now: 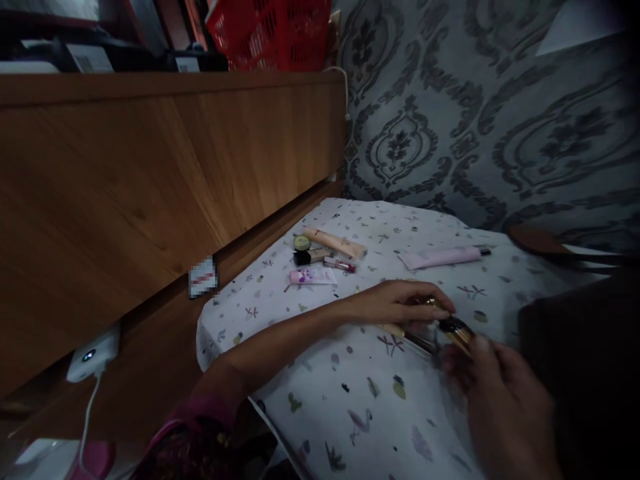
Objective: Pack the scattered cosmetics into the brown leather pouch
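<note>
My left hand (400, 303) reaches across the cloth with curled fingers around a small shiny gold-coloured piece (435, 304). In my right hand (510, 393) is a small black-and-gold cosmetic container (456, 329), gripped at its gold end. Its black end comes up against my left fingertips. Whether the two gold parts belong together I cannot tell. Below my left hand lies a slim dark stick (419, 343) beside a pale yellowish piece (393, 329), both partly hidden. Beyond it a pink tube (443, 257) with a dark cap lies flat.
A peach tube (336, 242), a round green pot (301, 243), a black-capped bottle (311, 256), a lip gloss (340, 265) and a small pink-and-white tube (313, 276) lie on the patterned cloth (360, 387). Wooden furniture (150, 173) stands left; a phone (94, 353) charges beside it.
</note>
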`<state>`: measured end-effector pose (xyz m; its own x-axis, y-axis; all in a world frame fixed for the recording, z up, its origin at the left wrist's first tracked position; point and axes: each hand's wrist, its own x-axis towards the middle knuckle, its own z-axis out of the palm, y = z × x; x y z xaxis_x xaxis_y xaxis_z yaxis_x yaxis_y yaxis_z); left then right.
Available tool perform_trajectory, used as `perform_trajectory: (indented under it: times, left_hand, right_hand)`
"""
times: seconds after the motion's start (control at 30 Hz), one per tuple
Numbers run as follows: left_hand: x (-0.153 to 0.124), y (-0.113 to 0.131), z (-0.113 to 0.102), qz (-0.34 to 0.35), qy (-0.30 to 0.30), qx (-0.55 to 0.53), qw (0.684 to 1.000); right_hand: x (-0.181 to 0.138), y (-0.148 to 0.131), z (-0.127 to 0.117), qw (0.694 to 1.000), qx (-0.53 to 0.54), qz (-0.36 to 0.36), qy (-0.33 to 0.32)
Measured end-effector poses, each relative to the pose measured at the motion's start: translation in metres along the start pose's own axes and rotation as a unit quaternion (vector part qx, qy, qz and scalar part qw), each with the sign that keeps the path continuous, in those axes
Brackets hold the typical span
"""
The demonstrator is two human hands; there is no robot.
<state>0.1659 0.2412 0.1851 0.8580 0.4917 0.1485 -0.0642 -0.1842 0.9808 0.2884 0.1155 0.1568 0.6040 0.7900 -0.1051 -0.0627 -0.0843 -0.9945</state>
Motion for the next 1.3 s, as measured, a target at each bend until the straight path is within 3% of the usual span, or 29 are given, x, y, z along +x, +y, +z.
perform_trajectory:
  times: [0.3,0.6,1.07,1.3]
  left_hand:
    - [-0.001,0.000,0.000,0.014,-0.004,0.002,1.000]
    - [-0.004,0.009,0.005,-0.008,-0.014,0.048,0.999]
    - [-0.005,0.004,0.010,-0.028,0.006,0.056,0.998]
    - [-0.005,0.010,0.016,-0.061,0.046,0.091,0.993]
  right_hand:
    - [0.005,0.005,-0.004,0.998,-0.033,-0.028,-0.051]
    - [-0.002,0.015,-0.013,0.973,-0.101,-0.168,-0.119]
    - [-0.006,0.011,-0.016,0.976,-0.093,-0.152,-0.129]
    - [-0.007,0.011,-0.014,0.976,-0.083,-0.185,-0.075]
